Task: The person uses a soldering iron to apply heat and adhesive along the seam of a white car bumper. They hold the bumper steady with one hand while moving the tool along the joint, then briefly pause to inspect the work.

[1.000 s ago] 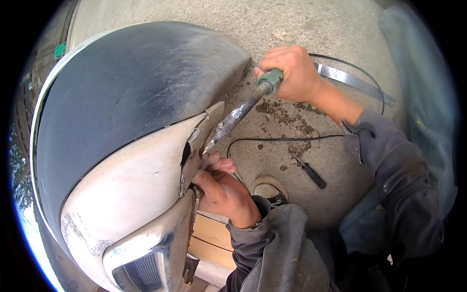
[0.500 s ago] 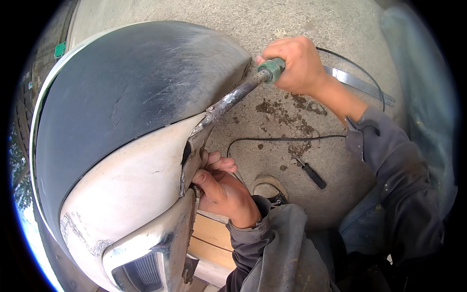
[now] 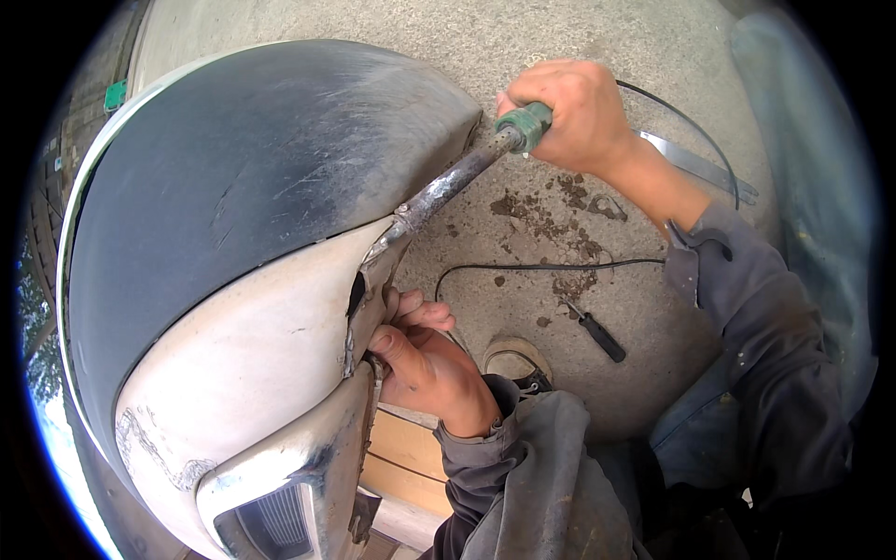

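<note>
A car bumper (image 3: 247, 359), white below and dark grey with scuffs above, fills the left side. Its right-hand edge is torn and cracked. My right hand (image 3: 581, 110) is closed round the green handle of a large soldering iron (image 3: 457, 182), whose metal barrel slants down to the left. The iron's tip meets the bumper's edge at the seam between the white and grey areas. Lower down, my left hand (image 3: 434, 373) pinches the torn edge, with the thumb on the near side and the fingers partly hidden beyond it.
On the concrete ground (image 3: 653, 317) lie a black-handled screwdriver (image 3: 600, 336), scattered brown crumbs (image 3: 551, 219), a black cable (image 3: 560, 267) and a flat metal strip (image 3: 691, 161). A shoe (image 3: 516, 359) and a wooden board (image 3: 406, 448) are near my left forearm.
My right hand and the iron's handle have shifted slightly up and to the right. The tip remains at the bumper seam, and my left hand has not visibly moved.
</note>
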Tool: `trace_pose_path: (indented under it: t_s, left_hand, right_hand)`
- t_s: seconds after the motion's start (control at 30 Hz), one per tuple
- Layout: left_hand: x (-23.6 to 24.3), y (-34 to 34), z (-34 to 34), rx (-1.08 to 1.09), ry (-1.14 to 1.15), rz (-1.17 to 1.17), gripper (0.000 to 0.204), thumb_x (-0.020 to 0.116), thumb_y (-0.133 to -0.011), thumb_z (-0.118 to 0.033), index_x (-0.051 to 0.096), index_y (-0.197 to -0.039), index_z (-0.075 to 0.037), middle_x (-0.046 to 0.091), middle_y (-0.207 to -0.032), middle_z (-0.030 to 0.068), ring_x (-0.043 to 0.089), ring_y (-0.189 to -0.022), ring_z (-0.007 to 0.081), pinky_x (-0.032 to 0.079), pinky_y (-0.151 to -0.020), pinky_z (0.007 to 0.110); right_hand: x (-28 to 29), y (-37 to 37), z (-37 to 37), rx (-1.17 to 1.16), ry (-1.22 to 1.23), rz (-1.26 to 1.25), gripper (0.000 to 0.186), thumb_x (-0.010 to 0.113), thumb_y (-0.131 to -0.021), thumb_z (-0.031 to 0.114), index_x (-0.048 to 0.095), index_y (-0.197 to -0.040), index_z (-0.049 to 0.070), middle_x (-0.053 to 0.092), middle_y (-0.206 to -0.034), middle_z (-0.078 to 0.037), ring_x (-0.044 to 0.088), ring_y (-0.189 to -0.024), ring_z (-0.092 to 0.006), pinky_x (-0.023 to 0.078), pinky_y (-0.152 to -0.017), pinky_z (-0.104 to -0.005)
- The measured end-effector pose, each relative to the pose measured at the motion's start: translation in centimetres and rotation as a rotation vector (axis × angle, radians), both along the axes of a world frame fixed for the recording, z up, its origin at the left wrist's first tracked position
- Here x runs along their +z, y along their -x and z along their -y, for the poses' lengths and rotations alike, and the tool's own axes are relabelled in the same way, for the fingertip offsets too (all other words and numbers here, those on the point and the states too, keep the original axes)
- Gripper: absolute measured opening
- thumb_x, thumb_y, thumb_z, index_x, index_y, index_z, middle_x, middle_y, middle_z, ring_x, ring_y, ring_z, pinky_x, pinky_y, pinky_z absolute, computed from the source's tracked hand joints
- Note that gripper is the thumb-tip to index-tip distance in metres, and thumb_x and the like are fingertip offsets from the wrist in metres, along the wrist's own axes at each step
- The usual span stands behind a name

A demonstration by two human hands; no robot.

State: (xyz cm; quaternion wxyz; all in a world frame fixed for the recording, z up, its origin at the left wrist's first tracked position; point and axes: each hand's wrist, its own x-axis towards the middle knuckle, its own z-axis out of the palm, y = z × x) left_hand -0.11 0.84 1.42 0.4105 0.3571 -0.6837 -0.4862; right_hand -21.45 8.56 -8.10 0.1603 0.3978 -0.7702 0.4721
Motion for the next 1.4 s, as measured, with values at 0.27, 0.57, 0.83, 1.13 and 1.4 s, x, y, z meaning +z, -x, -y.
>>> trace_pose_path:
  t_s: [0.27,0.57,0.83,1.13,1.4]
  left_hand:
    - [0.0,-0.1,0.0,-0.005,0.005,-0.004,0.059,0.055,-0.097,-0.048,0.058,-0.111,0.009,0.063,-0.088,0.0117,0.055,-0.064,0.011,0.045,-0.058,0.021]
    - [-0.1,-0.2,0.0,-0.012,-0.004,-0.007,0.059,0.055,-0.097,-0.048,0.059,-0.111,0.009,0.063,-0.087,0.0117,0.056,-0.064,0.0108,0.045,-0.059,0.021]
    - [0.0,-0.2,0.2,-0.012,-0.008,-0.002,0.059,0.054,-0.097,-0.048,0.059,-0.109,0.009,0.064,-0.085,0.0112,0.056,-0.064,0.0108,0.045,-0.059,0.021]
    - [0.0,-0.1,0.0,-0.003,-0.008,0.0,0.06,0.054,-0.097,-0.049,0.059,-0.11,0.009,0.063,-0.086,0.0111,0.055,-0.065,0.0108,0.045,-0.059,0.021]
    - [0.1,-0.1,0.0,-0.012,-0.014,-0.001,0.06,0.054,-0.097,-0.049,0.058,-0.11,0.009,0.062,-0.086,0.0112,0.055,-0.065,0.0108,0.044,-0.059,0.021]
  right_hand:
    - [0.5,0.0,-0.1,-0.01,-0.008,-0.029,0.008,0.069,-0.068,0.019,0.066,-0.061,0.015,0.063,-0.058,-0.001,0.062,-0.052,-0.0197,0.046,-0.046,-0.0324]
    - [-0.2,-0.4,0.1,0.034,-0.004,0.043,0.008,0.068,-0.068,0.018,0.066,-0.062,0.014,0.063,-0.059,-0.004,0.062,-0.053,-0.0217,0.047,-0.048,-0.034]
    - [-0.4,-0.6,-0.1,0.057,-0.039,0.114,0.007,0.071,-0.068,0.019,0.069,-0.068,0.012,0.065,-0.064,-0.005,0.064,-0.059,-0.0242,0.049,-0.053,-0.0362]
    - [0.2,-0.8,0.2,0.05,0.026,0.071,0.026,0.068,-0.082,0.016,0.058,-0.061,0.005,0.055,-0.056,-0.009,0.054,-0.052,-0.0261,0.043,-0.049,-0.0357]
    - [0.3,-0.6,0.1,0.025,-0.025,0.048,0.009,0.07,-0.068,0.021,0.068,-0.064,0.014,0.062,-0.059,-0.003,0.062,-0.054,-0.0216,0.046,-0.048,-0.0352]
